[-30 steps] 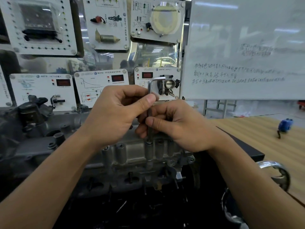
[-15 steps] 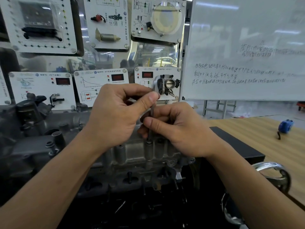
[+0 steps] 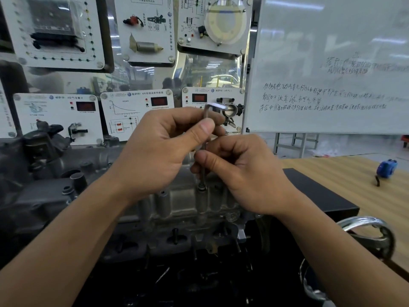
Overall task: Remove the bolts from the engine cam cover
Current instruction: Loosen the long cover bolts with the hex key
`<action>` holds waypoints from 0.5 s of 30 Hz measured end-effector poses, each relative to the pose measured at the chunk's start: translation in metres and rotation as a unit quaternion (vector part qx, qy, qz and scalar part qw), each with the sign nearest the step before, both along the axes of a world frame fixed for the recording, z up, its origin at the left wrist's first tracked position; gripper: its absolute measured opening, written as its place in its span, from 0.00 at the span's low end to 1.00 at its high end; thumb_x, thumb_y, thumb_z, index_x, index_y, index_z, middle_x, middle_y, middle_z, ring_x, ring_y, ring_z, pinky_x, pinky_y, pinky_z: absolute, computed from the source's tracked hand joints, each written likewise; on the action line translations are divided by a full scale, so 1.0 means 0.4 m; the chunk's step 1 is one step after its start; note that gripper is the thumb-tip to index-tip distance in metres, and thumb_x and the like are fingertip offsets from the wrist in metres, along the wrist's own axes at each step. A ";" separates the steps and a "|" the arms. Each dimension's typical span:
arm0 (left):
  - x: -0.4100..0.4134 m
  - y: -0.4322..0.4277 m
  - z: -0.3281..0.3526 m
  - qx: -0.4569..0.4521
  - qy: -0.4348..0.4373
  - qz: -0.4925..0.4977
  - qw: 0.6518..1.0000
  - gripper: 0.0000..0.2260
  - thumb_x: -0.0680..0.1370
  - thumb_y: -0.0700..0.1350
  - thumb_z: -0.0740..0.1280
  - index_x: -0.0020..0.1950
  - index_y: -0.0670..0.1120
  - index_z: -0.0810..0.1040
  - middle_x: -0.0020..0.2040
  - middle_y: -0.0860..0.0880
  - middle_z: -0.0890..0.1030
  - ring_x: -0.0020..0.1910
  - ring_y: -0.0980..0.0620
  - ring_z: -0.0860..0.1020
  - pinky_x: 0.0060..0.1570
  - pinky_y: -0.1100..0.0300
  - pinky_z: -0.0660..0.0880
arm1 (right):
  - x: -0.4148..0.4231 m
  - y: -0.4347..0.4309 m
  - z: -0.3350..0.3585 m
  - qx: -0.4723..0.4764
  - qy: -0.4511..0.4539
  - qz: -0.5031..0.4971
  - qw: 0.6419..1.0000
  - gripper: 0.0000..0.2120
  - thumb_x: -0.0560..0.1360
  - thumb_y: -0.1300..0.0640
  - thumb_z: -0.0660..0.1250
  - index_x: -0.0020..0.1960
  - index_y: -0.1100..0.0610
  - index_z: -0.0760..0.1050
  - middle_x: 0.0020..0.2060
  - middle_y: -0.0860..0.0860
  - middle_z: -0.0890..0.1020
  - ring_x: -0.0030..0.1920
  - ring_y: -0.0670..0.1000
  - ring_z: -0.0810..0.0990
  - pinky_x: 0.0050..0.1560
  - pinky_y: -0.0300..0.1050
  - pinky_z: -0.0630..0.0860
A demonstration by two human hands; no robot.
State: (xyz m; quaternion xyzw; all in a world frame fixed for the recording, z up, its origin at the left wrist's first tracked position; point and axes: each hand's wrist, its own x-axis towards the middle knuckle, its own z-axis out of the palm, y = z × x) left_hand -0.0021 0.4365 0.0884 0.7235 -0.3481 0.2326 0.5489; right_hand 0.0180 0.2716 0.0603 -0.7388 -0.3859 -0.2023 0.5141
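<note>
Your left hand (image 3: 159, 151) pinches the hex key (image 3: 206, 113) below its bend to spin it, right hand (image 3: 243, 173) pinching the shaft low, steadying the tip in the bolt (image 3: 201, 187) atop the cam cover's (image 3: 177, 200) near edge.

A whiteboard (image 3: 332, 52) with lines of dark handwriting fills the upper right and stands on a grey metal frame (image 3: 296, 142). To its left, white training panels hang in two rows. The upper row includes a panel with a red connector and a metal cylinder (image 3: 146, 29) and a panel with a round cream disc (image 3: 218, 23). The lower row has panels with red digital displays, among them a graph panel (image 3: 132, 114). The rightmost carries a throttle body (image 3: 232, 110). A wooden table (image 3: 345, 171) runs along the right. A blue tape measure (image 3: 386, 166) lies on it, well apart from a flat black box (image 3: 316, 191). A shiny chrome ring (image 3: 363, 221) shows at the lower right.
</note>
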 end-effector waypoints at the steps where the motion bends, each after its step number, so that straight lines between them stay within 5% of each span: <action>1: -0.003 0.002 0.000 -0.002 0.011 -0.019 1.000 0.10 0.76 0.46 0.64 0.53 0.48 0.82 0.47 0.50 0.86 0.47 0.45 0.83 0.42 0.49 0.82 | -0.001 -0.002 0.003 -0.023 -0.002 0.001 1.000 0.09 0.78 0.59 0.68 0.43 0.61 0.83 0.36 0.51 0.86 0.38 0.51 0.85 0.42 0.51 0.82; 5: -0.009 -0.004 -0.001 -0.013 0.012 -0.022 1.000 0.09 0.76 0.44 0.64 0.52 0.48 0.82 0.46 0.51 0.86 0.46 0.34 0.80 0.43 0.38 0.77 | 0.001 -0.005 0.010 -0.058 -0.001 0.011 0.998 0.11 0.81 0.60 0.65 0.44 0.62 0.83 0.37 0.47 0.86 0.40 0.47 0.85 0.45 0.47 0.81; 10: -0.007 -0.004 -0.002 -0.018 -0.027 0.017 0.999 0.06 0.77 0.40 0.67 0.49 0.47 0.83 0.41 0.53 0.87 0.43 0.55 0.85 0.42 0.61 0.82 | 0.007 -0.003 -0.003 -0.018 -0.007 -0.001 1.000 0.09 0.79 0.56 0.68 0.46 0.59 0.85 0.37 0.52 0.87 0.41 0.54 0.86 0.50 0.55 0.81; 13: -0.009 -0.003 0.000 -0.028 -0.048 0.040 0.998 0.04 0.74 0.43 0.71 0.48 0.48 0.83 0.39 0.54 0.86 0.42 0.57 0.85 0.45 0.66 0.80 | 0.014 -0.001 -0.008 0.035 -0.019 -0.011 0.999 0.09 0.74 0.53 0.74 0.41 0.58 0.85 0.32 0.60 0.84 0.35 0.63 0.83 0.53 0.63 0.78; 15: -0.011 -0.009 0.004 -0.040 -0.049 0.055 0.996 0.04 0.71 0.45 0.73 0.45 0.48 0.84 0.38 0.54 0.86 0.39 0.56 0.85 0.42 0.65 0.81 | 0.014 0.004 -0.009 0.055 -0.029 -0.002 0.998 0.09 0.71 0.55 0.77 0.38 0.61 0.84 0.28 0.62 0.81 0.28 0.54 0.78 0.46 0.45 0.82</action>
